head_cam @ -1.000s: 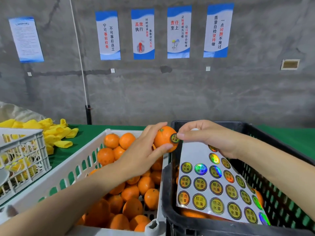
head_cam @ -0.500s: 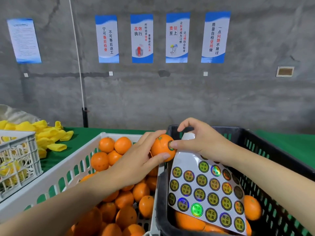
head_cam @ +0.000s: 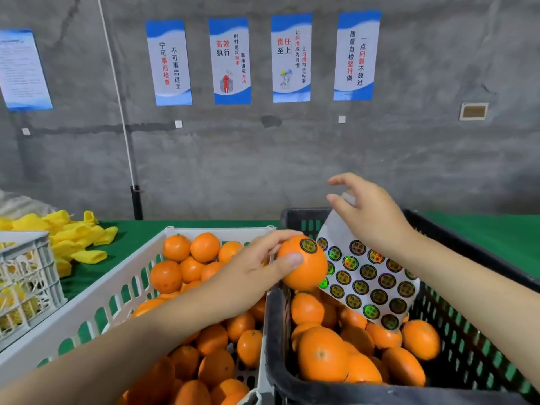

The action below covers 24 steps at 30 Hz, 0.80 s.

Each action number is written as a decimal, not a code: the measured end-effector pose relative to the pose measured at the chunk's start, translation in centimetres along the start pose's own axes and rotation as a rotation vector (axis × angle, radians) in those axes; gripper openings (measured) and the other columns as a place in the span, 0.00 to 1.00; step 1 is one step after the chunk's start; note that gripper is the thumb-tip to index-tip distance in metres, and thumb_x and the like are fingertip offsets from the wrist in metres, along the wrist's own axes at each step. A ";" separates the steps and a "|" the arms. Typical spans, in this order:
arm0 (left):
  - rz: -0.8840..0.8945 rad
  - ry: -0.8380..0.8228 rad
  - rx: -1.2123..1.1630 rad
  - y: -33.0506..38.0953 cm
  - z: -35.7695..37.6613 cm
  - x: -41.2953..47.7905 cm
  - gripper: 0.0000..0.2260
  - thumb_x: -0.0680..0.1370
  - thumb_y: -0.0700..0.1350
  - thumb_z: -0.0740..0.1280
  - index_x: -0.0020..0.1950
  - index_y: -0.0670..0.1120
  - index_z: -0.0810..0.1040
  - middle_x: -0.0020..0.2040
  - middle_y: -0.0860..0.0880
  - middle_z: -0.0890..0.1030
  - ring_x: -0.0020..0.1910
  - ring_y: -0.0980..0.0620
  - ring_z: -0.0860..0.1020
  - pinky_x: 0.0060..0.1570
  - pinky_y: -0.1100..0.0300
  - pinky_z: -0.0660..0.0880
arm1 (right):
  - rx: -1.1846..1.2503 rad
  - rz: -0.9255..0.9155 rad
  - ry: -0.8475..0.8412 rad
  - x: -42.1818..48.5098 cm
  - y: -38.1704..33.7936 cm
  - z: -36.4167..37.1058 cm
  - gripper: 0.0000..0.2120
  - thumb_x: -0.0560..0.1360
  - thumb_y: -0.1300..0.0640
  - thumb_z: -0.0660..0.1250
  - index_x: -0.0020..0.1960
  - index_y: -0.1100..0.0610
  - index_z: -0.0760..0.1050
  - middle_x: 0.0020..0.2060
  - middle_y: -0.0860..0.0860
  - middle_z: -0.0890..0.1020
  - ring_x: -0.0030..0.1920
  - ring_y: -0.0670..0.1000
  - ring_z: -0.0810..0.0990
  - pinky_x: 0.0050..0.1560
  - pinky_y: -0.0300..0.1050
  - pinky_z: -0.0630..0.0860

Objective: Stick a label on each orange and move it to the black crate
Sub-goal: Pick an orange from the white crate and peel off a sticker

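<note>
I see the left hand gripping one orange, thumb and fingers curled round it, a round label stuck on top. The orange is held just over the black crate, at its left rim beside the white crate. The right hand holds the sticker sheet over the black crate, forefinger and thumb raised apart. The grip underneath is hidden.
</note>
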<state>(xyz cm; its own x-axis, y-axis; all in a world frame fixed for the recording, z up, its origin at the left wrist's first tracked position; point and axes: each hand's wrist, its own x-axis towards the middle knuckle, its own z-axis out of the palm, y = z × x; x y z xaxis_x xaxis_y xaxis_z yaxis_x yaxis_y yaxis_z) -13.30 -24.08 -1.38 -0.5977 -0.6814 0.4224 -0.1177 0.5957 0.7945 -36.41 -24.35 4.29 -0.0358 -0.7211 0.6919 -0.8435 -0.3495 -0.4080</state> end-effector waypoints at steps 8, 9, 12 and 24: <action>0.044 0.146 0.683 -0.1 -0.5 -0.1 0.19 0.77 0.67 0.60 0.64 0.62 0.75 0.58 0.69 0.72 0.65 0.62 0.66 0.69 0.53 0.61 | 0.014 -0.059 0.048 0.0 -0.4 0.1 0.15 0.83 0.49 0.58 0.70 0.46 0.70 0.54 0.52 0.83 0.54 0.53 0.81 0.49 0.43 0.75; 0.026 0.190 0.676 0.0 -0.6 -0.1 0.20 0.77 0.67 0.60 0.64 0.60 0.76 0.60 0.66 0.73 0.66 0.61 0.66 0.69 0.51 0.61 | 0.033 -0.064 0.039 0.0 -0.5 0.0 0.16 0.83 0.49 0.58 0.70 0.46 0.69 0.55 0.52 0.83 0.55 0.53 0.80 0.51 0.42 0.76; -0.036 0.280 0.636 0.0 -0.7 -0.1 0.22 0.76 0.64 0.62 0.68 0.60 0.72 0.65 0.61 0.72 0.68 0.59 0.65 0.70 0.53 0.61 | 0.142 -0.117 -0.004 -0.1 -1.3 -0.5 0.16 0.83 0.50 0.59 0.70 0.45 0.69 0.59 0.40 0.78 0.61 0.43 0.74 0.52 0.25 0.68; -0.065 0.083 0.053 -0.8 -0.9 0.7 0.03 0.73 0.51 0.75 0.46 0.57 0.86 0.46 0.52 0.87 0.46 0.57 0.84 0.46 0.65 0.79 | 0.356 -0.170 -0.179 -1.2 -3.3 0.3 0.16 0.79 0.47 0.66 0.65 0.37 0.73 0.48 0.33 0.80 0.58 0.38 0.77 0.61 0.40 0.72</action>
<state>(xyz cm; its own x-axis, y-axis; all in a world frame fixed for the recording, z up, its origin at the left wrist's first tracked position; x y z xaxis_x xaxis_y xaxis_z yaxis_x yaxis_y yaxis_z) -12.89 -25.48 -1.31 -0.5203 -0.7509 0.4067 -0.1974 0.5691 0.7982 -33.44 -22.50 4.66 0.2081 -0.7167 0.6656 -0.5905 -0.6346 -0.4987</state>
